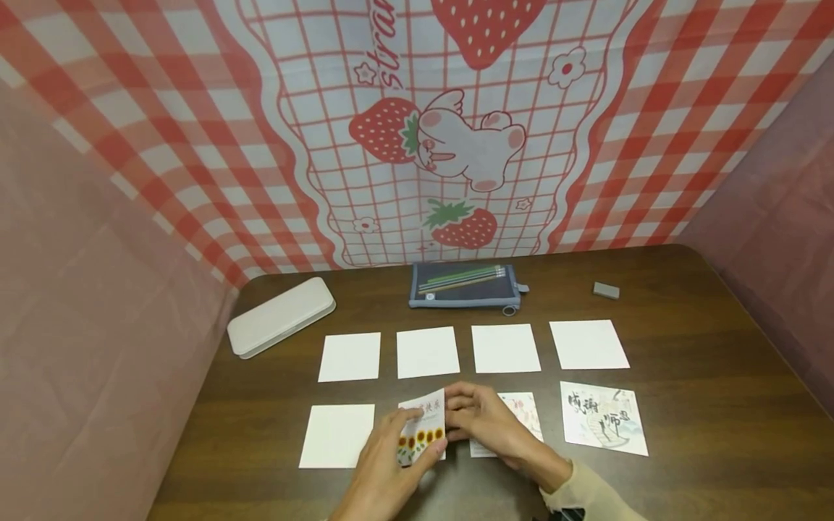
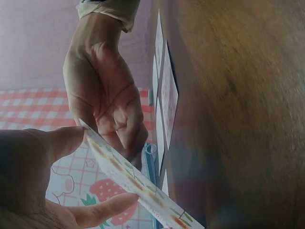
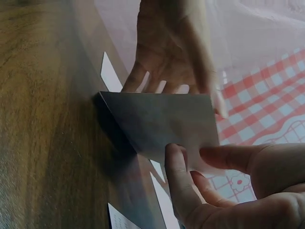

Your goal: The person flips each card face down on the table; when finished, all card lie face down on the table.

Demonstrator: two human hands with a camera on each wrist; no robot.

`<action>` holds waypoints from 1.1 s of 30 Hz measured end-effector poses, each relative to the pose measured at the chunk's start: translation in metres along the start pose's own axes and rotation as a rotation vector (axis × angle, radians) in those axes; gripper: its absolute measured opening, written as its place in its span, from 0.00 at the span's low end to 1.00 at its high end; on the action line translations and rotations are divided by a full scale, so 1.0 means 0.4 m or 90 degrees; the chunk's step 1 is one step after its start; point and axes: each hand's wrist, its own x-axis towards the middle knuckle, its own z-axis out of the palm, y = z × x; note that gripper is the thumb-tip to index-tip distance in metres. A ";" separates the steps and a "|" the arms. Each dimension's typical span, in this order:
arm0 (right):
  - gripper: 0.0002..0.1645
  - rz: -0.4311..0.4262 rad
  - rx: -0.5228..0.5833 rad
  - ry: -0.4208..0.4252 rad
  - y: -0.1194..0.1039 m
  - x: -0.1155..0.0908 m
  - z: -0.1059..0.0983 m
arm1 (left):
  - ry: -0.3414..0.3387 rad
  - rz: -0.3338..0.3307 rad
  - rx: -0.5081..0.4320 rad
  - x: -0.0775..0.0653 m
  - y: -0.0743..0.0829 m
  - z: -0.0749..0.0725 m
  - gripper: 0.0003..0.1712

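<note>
My left hand (image 1: 386, 459) pinches a greeting card (image 1: 425, 438) with a row of sunflowers below printed characters. It stands tilted up, its picture facing left. In the left wrist view, thumb and finger of that hand grip opposite edges of the sunflower card (image 2: 138, 183). Beside its right edge is my right hand (image 1: 485, 423), fingers bent. Those fingertips (image 3: 175, 151) rest at the blank grey-looking back of the card (image 3: 162, 117) in the right wrist view. A printed card (image 1: 521, 412) lies partly hidden under the right forearm. Another, with brush-style characters (image 1: 604, 418), lies to its right.
Behind the hands, several white cards (image 1: 426, 352) lie in a row, and one more white card (image 1: 337, 436) lies at left. Along the back are a white case (image 1: 281, 317), a mesh pouch (image 1: 464, 286) with pencils and a small grey block (image 1: 606, 291). A strawberry-print curtain (image 1: 449, 181) hangs behind.
</note>
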 end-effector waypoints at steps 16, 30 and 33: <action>0.36 0.015 0.017 -0.019 0.020 0.002 0.030 | -0.067 0.025 -0.249 0.009 -0.003 -0.026 0.34; 0.37 -0.018 -0.140 0.089 -0.004 0.007 0.016 | 0.028 0.085 -0.454 0.015 -0.011 -0.047 0.22; 0.34 -0.034 -0.197 0.122 -0.008 0.006 0.003 | 0.068 0.077 -0.449 0.017 -0.014 -0.054 0.23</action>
